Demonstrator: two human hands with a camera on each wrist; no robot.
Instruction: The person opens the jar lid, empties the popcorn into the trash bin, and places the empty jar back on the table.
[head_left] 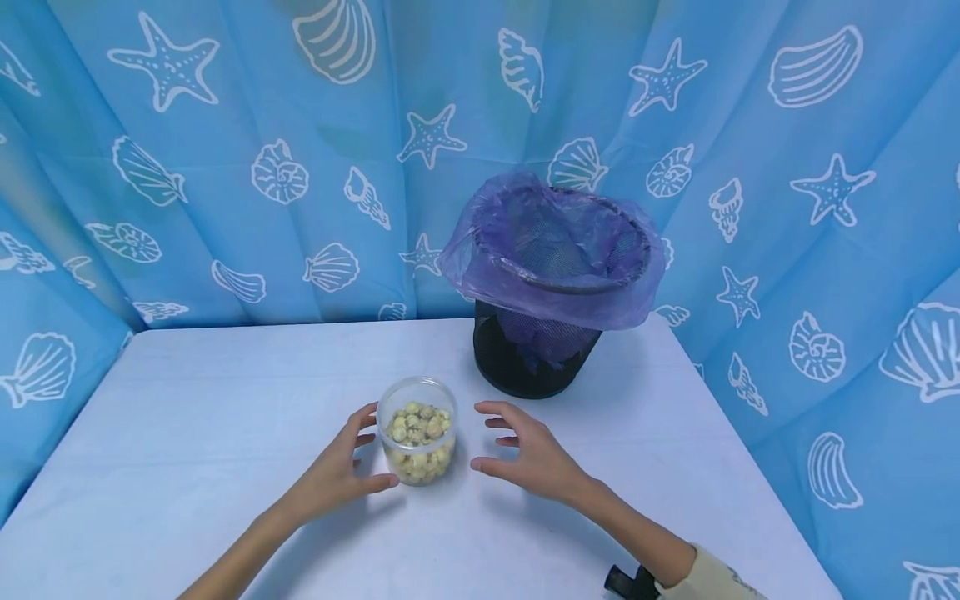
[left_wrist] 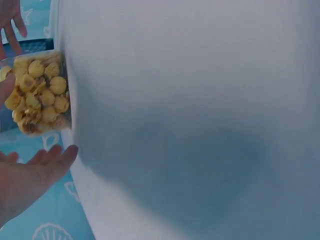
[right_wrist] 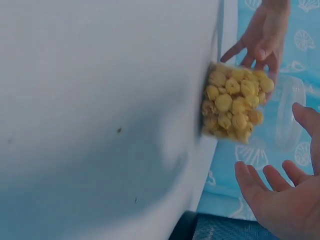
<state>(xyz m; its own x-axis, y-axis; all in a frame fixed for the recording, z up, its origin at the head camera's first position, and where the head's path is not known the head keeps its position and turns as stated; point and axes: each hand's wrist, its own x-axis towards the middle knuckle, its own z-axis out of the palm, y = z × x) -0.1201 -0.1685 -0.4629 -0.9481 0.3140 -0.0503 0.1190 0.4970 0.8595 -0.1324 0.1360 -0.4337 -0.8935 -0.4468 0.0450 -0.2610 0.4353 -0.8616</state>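
A clear plastic jar with no lid stands upright on the white-covered table, a little more than half full of pale yellow popcorn. On its left side is my left hand, fingers spread and loosely bent, fingertips right at the jar's wall. My right hand is on the other side, palm facing the jar, with a gap between its fingertips and the plastic. In the right wrist view, the right thumb and fingers are spread apart near the jar's open rim. Neither hand grips anything.
A black mesh trash can with a purple bag over its rim stands behind the jar, to the right. Blue curtains with shells and starfish hang around the table. A small black object sits by the right wrist.
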